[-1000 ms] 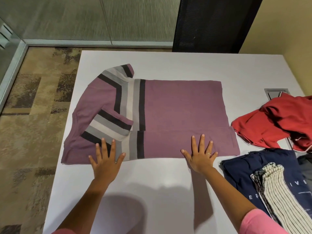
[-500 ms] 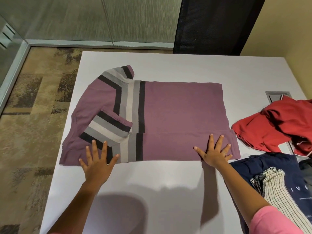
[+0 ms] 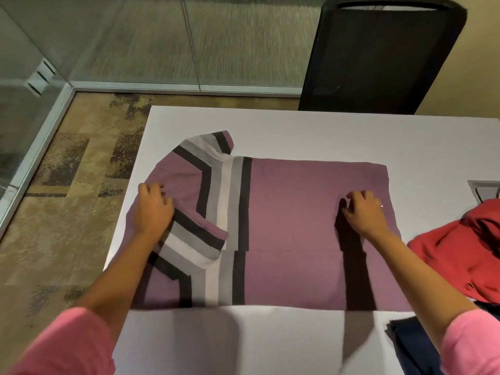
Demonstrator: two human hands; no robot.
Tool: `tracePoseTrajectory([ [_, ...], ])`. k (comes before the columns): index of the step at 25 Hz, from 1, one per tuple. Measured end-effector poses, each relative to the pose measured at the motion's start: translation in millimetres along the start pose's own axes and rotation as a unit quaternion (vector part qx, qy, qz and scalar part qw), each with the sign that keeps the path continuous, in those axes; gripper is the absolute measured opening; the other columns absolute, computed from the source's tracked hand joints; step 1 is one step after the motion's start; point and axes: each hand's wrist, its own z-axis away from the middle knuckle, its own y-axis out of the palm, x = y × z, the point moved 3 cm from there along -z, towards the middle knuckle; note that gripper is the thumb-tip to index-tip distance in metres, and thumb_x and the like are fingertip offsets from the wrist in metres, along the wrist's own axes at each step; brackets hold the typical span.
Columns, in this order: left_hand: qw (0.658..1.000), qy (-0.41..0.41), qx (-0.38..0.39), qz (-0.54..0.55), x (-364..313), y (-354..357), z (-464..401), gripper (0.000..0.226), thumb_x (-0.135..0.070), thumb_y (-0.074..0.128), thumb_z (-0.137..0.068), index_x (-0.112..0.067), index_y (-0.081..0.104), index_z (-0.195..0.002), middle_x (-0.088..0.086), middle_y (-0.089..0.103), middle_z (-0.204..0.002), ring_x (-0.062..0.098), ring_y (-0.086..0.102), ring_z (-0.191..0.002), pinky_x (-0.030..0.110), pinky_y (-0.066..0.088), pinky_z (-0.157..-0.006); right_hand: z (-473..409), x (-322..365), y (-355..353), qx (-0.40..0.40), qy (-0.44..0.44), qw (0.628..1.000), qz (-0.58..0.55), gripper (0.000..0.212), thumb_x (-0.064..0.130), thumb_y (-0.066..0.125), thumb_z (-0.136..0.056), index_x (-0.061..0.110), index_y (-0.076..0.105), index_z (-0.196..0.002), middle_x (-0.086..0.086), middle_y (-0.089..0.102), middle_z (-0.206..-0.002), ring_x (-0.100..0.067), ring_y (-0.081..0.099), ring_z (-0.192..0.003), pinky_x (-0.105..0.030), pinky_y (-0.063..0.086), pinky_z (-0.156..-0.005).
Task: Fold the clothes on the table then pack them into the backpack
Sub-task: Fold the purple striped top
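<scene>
White and bare along its far edge, the table (image 3: 311, 131) carries a purple striped shirt (image 3: 297, 226) laid flat across its middle, collar end toward the left edge and hem toward the right; its near side is already turned over, with one sleeve folded in. No backpack is in view. The left hand (image 3: 154, 212) sits on the shoulder area near the left edge, fingers (image 3: 151, 188) curled down into the cloth, seemingly pinching it, though blur makes this uncertain. The right hand (image 3: 364, 212) rests near the hem with fingers curled onto the fabric likewise. To fold well, both hands should probably take the far side at matching depth and bring it over evenly, keeping the hem square. A red garment (image 3: 465, 253) lies at the right edge, a dark blue garment (image 3: 405, 339) at the near right corner.
</scene>
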Motion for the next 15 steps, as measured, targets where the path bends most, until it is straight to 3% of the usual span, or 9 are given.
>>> tracePoseTrajectory([
  [4, 0.99, -0.115, 0.077, 0.006, 14.7, 19.4, -83.4, 0.042, -0.02, 0.049, -0.093, 0.002, 0.044, -0.129, 0.025, 0.034, -0.133, 0.048, 0.053, -0.105, 0.047, 0.044, -0.094, -72.2, -4.4, -12.6, -0.008, -0.017, 1.0, 0.002, 0.033, 0.012, 0.051, -0.096, 0.0, 0.053, -0.126, -0.026, 0.045, -0.131, -0.047, 0.052, -0.108, -0.048, 0.044, -0.092],
  [6, 0.983, -0.141, 0.107, 0.042, 25.9, 30.4, -111.5, 0.048, -0.023, 0.05, -0.091, 0.0, 0.043, -0.132, 0.024, 0.031, -0.134, 0.048, 0.056, -0.101, 0.049, 0.049, -0.093, -98.0, -10.6, -17.1, -0.015, -0.021, 1.0, 0.018, 0.035, 0.003, 0.048, -0.094, -0.003, 0.051, -0.128, -0.027, 0.043, -0.134, -0.047, 0.052, -0.111, -0.046, 0.044, -0.092],
  [9, 0.98, -0.128, 0.109, 0.108, 26.8, 43.3, -139.3, 0.048, -0.024, 0.054, -0.093, -0.002, 0.043, -0.134, 0.018, 0.03, -0.135, 0.042, 0.061, -0.093, 0.051, 0.057, -0.077, -127.5, -27.4, -14.4, 0.014, -0.018, 0.999, 0.038, 0.047, -0.009, 0.047, -0.086, 0.001, 0.048, -0.131, -0.025, 0.041, -0.136, -0.047, 0.051, -0.112, -0.046, 0.043, -0.094],
  [11, 0.964, -0.14, 0.122, 0.191, 16.3, 50.9, -152.1, 0.044, -0.019, 0.061, -0.092, -0.006, 0.045, -0.131, 0.018, 0.044, -0.123, 0.032, 0.062, -0.082, 0.038, 0.06, -0.054, -142.9, -39.9, -11.2, 0.036, -0.004, 0.998, 0.046, 0.046, -0.008, 0.049, -0.085, 0.005, 0.05, -0.129, -0.025, 0.042, -0.129, -0.048, 0.053, -0.106, -0.048, 0.046, -0.091],
  [13, 0.944, -0.171, 0.141, 0.245, 5.3, 54.4, -157.2, 0.034, -0.018, 0.067, -0.089, -0.007, 0.052, -0.118, 0.016, 0.056, -0.101, 0.024, 0.059, -0.068, 0.024, 0.053, -0.04, -154.8, -48.8, -14.0, 0.038, 0.009, 0.998, 0.056, 0.038, -0.003, 0.053, -0.085, 0.001, 0.055, -0.123, -0.027, 0.048, -0.118, -0.046, 0.054, -0.102, -0.045, 0.046, -0.085],
  [15, 0.941, -0.186, 0.133, 0.249, 1.3, 54.6, -156.0, 0.016, -0.019, 0.067, -0.089, -0.007, 0.059, -0.097, 0.015, 0.058, -0.092, 0.022, 0.056, -0.058, 0.019, 0.05, -0.038, -161.1, -53.2, -21.5, 0.052, 0.014, 0.995, 0.084, 0.03, 0.003, 0.06, -0.085, -0.003, 0.062, -0.114, -0.024, 0.053, -0.101, -0.041, 0.054, -0.09, -0.039, 0.044, -0.074],
])
